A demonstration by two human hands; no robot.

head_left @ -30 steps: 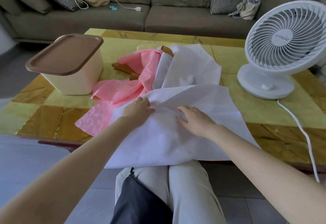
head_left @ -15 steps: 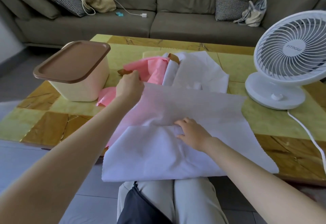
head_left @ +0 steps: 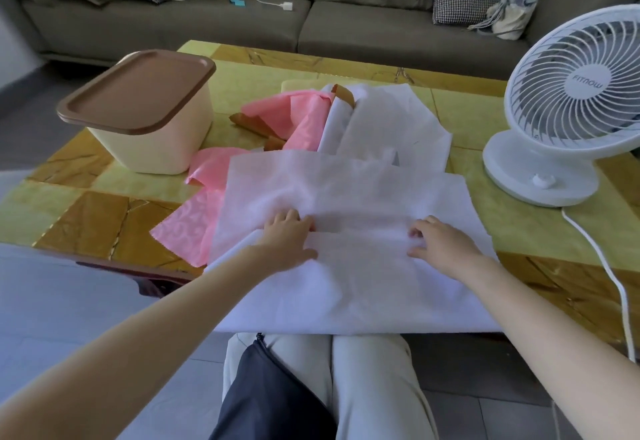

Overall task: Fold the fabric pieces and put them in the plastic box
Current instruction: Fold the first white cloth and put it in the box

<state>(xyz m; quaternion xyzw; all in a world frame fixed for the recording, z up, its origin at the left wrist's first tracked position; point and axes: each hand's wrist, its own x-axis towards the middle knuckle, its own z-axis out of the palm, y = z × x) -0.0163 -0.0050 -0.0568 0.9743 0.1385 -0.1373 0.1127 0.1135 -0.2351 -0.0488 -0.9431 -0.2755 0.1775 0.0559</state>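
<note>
- Two hands are working on the white fabric (head_left: 346, 287), which is lying across the near edge of the table (head_left: 86, 190) and hanging slightly over it toward the person's lap.
- Left hand (head_left: 287, 235) is resting on the cloth with fingers laid along a fold line, pressing rather than gripping. Right hand (head_left: 440, 245) is lying on the same line with fingers bent, and I cannot tell whether it is pinching the fold or only pressing.
- White fabric is looking thin, matt and faintly see-through, with one layer lying over another. I am judging it light, limp and apt to slide, so gripping it at the corners or along the folded edge is seeming wisest.
- Pink fabric (head_left: 180, 231), patterned and equally flimsy, is poking out from under its left side.
- Toward the middle of the table, more white and pink pieces are lying crumpled together.
- Plastic box (head_left: 152, 141) is sitting toward the far left corner with its brown lid (head_left: 138, 89) on, so it is needing opening first.
</note>
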